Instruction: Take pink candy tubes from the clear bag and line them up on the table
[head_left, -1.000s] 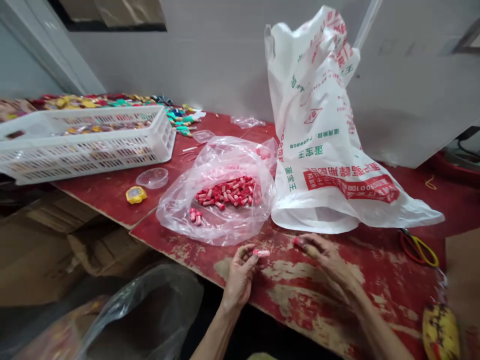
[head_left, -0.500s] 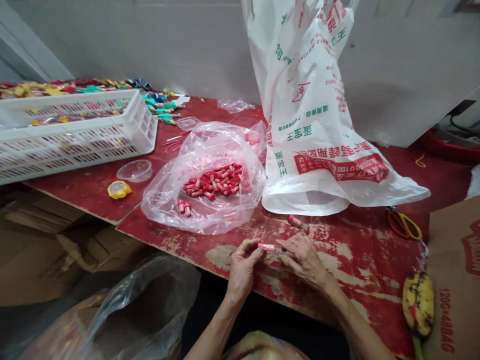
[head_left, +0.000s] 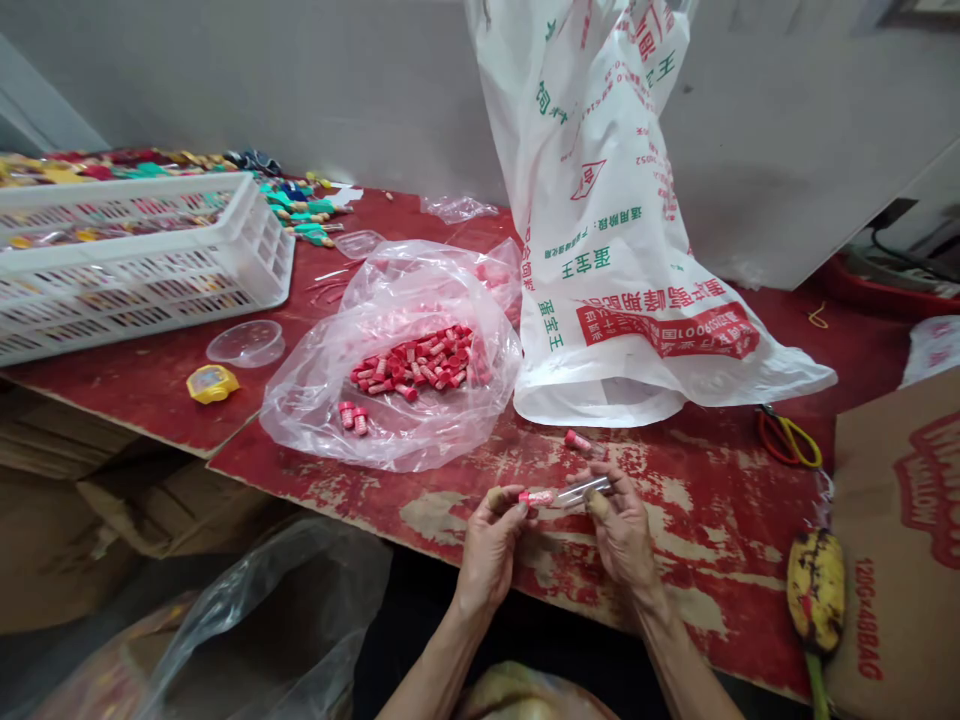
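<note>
My left hand (head_left: 491,540) pinches a small pink cap (head_left: 535,498) between thumb and fingers. My right hand (head_left: 619,525) holds a clear little tube (head_left: 581,491) by its far end, and the cap meets the tube's near end between the two hands, just above the worn red table (head_left: 697,560). Another pink-capped tube (head_left: 579,441) lies on the table just beyond my right hand. A clear plastic bag (head_left: 390,380) spread open behind my hands holds a heap of pink caps (head_left: 416,366).
A tall white printed plastic bag (head_left: 615,220) stands against the wall. A white slotted crate (head_left: 135,260) sits at the left, with a clear lid (head_left: 245,343) and a yellow object (head_left: 212,383) near it. Red-yellow scissors (head_left: 784,438), a banana (head_left: 816,590) and a cardboard box (head_left: 900,540) lie at the right.
My right hand set a capped tube down on the table, then came to meet the left hand. The cap and the clear tube are now together between both hands.
</note>
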